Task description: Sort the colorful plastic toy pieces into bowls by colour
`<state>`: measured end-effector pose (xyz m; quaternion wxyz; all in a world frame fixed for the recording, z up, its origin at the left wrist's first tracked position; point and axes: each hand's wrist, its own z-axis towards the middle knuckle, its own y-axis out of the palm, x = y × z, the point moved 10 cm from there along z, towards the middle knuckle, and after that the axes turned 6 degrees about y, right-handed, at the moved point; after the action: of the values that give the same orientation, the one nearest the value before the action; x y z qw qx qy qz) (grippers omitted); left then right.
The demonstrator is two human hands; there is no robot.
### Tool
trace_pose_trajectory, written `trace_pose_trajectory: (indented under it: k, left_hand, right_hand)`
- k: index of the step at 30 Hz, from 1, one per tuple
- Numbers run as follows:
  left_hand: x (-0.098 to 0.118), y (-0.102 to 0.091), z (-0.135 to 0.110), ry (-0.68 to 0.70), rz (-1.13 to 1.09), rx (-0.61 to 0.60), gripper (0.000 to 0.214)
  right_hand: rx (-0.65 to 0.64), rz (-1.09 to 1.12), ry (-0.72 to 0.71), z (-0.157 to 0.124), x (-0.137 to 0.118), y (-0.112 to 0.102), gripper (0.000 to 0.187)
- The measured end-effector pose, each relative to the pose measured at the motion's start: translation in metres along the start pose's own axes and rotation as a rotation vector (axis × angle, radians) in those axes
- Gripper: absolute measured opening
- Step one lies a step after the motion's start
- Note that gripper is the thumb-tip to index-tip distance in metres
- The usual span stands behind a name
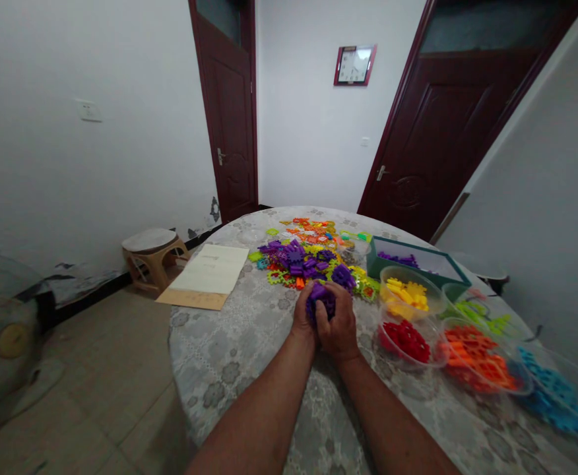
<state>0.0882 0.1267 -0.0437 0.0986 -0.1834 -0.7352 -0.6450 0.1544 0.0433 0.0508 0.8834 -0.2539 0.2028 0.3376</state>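
Near the table's middle, my left hand (pixel 302 311) and my right hand (pixel 340 324) are both closed around a purple plastic gear piece (pixel 321 298). My fingers cover much of it, so I cannot tell whether it is one piece or several together. Just beyond my hands lies a mixed pile of toothed plastic building pieces. Purple pieces (pixel 296 257) sit on top of it, with lime green pieces (pixel 278 277) around them and orange pieces (pixel 313 231) toward the back.
On the right stand clear bowls of yellow pieces (pixel 405 295), red pieces (pixel 405 340), orange pieces (pixel 477 356) and blue pieces (pixel 553 389). Behind them is a green box (pixel 375 267) with purple pieces inside. An open notebook (pixel 214 269) lies at the left edge, beside a stool (pixel 150 241).
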Motion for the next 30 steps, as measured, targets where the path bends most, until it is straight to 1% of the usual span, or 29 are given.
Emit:
trace_pose_trajectory:
  k: [1,3,5,8,11,14,16,17,19,21,22,25,27,30]
  left_hand:
    - [-0.004,0.0,-0.001,-0.035,-0.001,-0.002,0.033]
    - [-0.01,0.003,-0.003,-0.093,0.011,-0.032,0.041]
    - [-0.012,0.007,-0.003,-0.082,0.038,-0.066,0.048]
    - [-0.011,0.007,0.0,-0.02,0.086,-0.076,0.057]
    - [-0.01,-0.007,0.003,0.012,0.168,0.005,0.06]
    - [-0.006,-0.026,0.004,0.031,0.317,0.105,0.059]
    - [-0.004,-0.029,0.005,0.03,0.359,0.099,0.06]
    - [-0.004,-0.028,0.006,0.034,0.363,0.084,0.062]
    - [-0.003,-0.026,0.007,0.05,0.379,0.079,0.065]
    - [-0.003,-0.022,0.007,0.084,0.369,0.07,0.066]
    - [-0.004,-0.017,0.006,0.1,0.338,0.048,0.066]
    - [-0.008,0.001,0.0,0.143,0.231,-0.07,0.059]
    - [-0.011,0.007,-0.005,0.15,0.242,-0.105,0.057]
    - [-0.017,0.006,-0.009,0.136,0.321,-0.105,0.062]
  right_hand:
    - [-0.006,-0.013,-0.018,0.0,-0.002,0.001,0.041]
    - [-0.039,-0.048,-0.056,-0.001,-0.004,0.005,0.043]
    - [-0.071,-0.067,-0.063,0.0,0.0,0.009,0.035]
    - [-0.055,-0.06,-0.001,0.002,0.013,0.007,0.025]
    - [-0.047,-0.021,0.043,0.002,0.019,0.002,0.029]
    - [-0.14,0.031,-0.043,0.0,0.003,0.006,0.034]
    - [-0.187,0.038,-0.104,-0.002,-0.009,0.009,0.04]
    - [-0.191,0.035,-0.108,-0.002,-0.011,0.01,0.041]
    - [-0.154,0.027,-0.046,-0.001,-0.006,0.009,0.039]
    - [-0.086,0.022,0.087,0.0,0.01,0.006,0.04]
    - [-0.054,0.021,0.165,0.001,0.021,0.004,0.041]
    - [0.022,0.04,0.377,0.001,0.049,-0.003,0.047]
    - [0.068,0.074,0.464,0.002,0.06,-0.009,0.05]
    - [0.114,0.138,0.533,0.004,0.069,-0.017,0.05]
